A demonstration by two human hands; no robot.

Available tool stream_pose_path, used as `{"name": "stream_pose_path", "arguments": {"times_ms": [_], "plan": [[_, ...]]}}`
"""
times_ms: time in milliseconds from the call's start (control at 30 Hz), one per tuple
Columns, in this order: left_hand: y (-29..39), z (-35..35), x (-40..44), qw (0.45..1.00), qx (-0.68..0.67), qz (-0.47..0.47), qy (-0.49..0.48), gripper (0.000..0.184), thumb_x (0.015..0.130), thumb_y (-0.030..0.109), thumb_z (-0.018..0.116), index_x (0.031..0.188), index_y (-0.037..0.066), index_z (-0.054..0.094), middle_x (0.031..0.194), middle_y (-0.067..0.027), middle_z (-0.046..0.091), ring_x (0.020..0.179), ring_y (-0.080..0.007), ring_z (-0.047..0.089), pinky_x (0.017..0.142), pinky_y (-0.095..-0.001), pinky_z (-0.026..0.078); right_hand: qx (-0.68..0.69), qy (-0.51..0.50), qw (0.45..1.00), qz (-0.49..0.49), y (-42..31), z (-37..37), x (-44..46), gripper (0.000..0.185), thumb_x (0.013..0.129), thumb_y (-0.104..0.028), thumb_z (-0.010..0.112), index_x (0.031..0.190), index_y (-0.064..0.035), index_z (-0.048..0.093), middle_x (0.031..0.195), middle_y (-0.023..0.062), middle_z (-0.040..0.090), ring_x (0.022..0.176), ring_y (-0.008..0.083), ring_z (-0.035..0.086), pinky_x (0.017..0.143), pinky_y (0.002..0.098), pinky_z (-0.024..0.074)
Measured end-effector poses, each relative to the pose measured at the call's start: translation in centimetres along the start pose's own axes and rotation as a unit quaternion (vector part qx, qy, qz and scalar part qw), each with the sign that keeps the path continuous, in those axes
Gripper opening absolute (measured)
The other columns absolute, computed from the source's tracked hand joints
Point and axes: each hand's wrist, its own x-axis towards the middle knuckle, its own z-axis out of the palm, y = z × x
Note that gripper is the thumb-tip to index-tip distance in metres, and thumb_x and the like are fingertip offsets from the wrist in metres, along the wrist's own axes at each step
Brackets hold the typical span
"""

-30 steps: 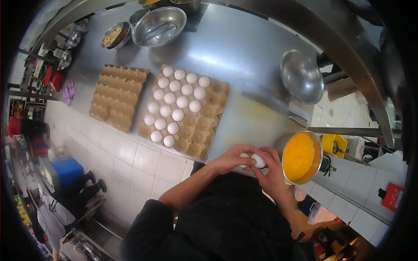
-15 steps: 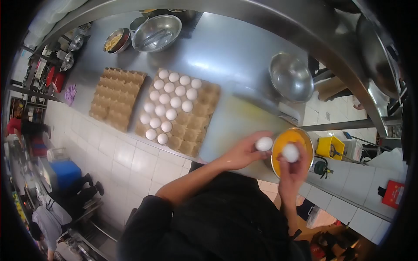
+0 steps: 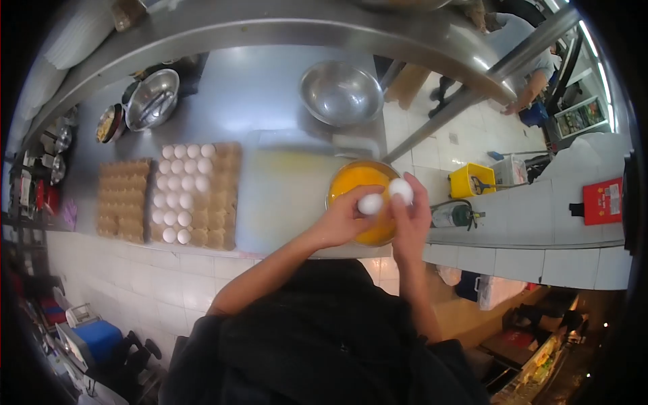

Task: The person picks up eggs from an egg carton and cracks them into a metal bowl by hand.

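My left hand (image 3: 342,217) is closed on a white egg (image 3: 370,204), held over a metal bowl (image 3: 329,196) of yellow-orange beaten egg (image 3: 352,178). A second white egg (image 3: 401,191) sits in the fingers of my right hand (image 3: 413,219), just to the right of the first and over the bowl's right side. Both shells look whole. Left of the bowl, a cardboard egg tray (image 3: 226,177) carries several rows of white eggs, with bare cups along its right and lower right. Another cardboard tray (image 3: 124,199) beside it shows no eggs.
A steel bowl (image 3: 341,93) stands behind the egg bowl. A translucent cutting board (image 3: 277,196) lies between tray and bowl. More bowls (image 3: 154,99) are at the back left. A metal post (image 3: 445,125) and overhead shelf edge (image 3: 283,28) border the counter. A person's arm (image 3: 530,91) shows beyond.
The view has swung right, so the counter appears shifted left. My hands, each still with an egg, have come closer together over the bowl.
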Motion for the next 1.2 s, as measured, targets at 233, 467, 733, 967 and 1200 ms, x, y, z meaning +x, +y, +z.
{"name": "stream_pose_path", "arguments": {"times_ms": [233,467,733,967,1200], "plan": [[-1.1,-0.2,2.1,0.965,0.238,0.099,0.047,0.042,0.089,0.025,0.076,0.125,0.006,0.063,0.123,-0.0099,0.064,0.123,-0.0242,0.058,0.105,-0.0372,0.045,0.067,-0.063,0.986,0.143,3.1,-3.6,0.8,0.031,0.108,-0.031,0.051,0.136,-0.0174,0.051,0.101,-0.0016,0.061,0.077,0.0045,0.056,0.057,0.02,0.0409],[3.6,1.1,0.2,0.953,0.278,0.11,0.056,0.038,0.084,0.015,0.071,0.12,0.003,0.07,0.097,-0.0138,0.074,0.091,-0.0265,0.071,0.086,-0.0343,0.054,0.067,-0.159,0.975,0.142,4.1,-2.4,3.1,0.028,0.108,-0.039,0.049,0.106,-0.0117,0.051,0.085,0.0007,0.058,0.062,0.0067,0.056,0.047,0.0196,0.0407],[1.1,-0.6,1.3,0.961,0.198,0.102,0.163,0.034,0.086,0.012,0.063,0.118,0.003,0.07,0.092,-0.0136,0.073,0.083,-0.0242,0.071,0.077,-0.0365,0.055,-0.068,-0.199,0.976,0.057,1.9,-0.8,3.7,0.029,0.106,-0.027,0.055,0.123,-0.0034,0.054,0.094,0.0086,0.067,0.066,0.0094,0.063,0.051,0.0211,0.048],[2.3,0.0,0.7,0.934,0.273,0.13,0.188,0.034,0.085,0.011,0.06,0.116,0.005,0.072,0.096,-0.0154,0.074,0.084,-0.0261,0.072,0.077,-0.0381,0.057,-0.028,-0.24,0.97,-0.026,5.9,-1.7,5.0,0.035,0.097,-0.005,0.064,0.13,0.0059,0.057,0.116,0.0144,0.067,0.094,0.0175,0.065,0.079,0.0283,0.0543],[0.6,-0.7,2.3,0.947,0.278,0.074,0.145,0.037,0.084,0.018,0.068,0.12,0.012,0.074,0.099,-0.0187,0.074,0.084,-0.0246,0.072,0.082,-0.0379,0.056,-0.108,-0.169,0.978,-0.048,4.7,-1.8,4.1,0.028,0.086,-0.001,0.071,0.114,0.0023,0.073,0.096,0.0015,0.069,0.078,0.0066,0.055,0.069,0.0238,0.0463]]}}
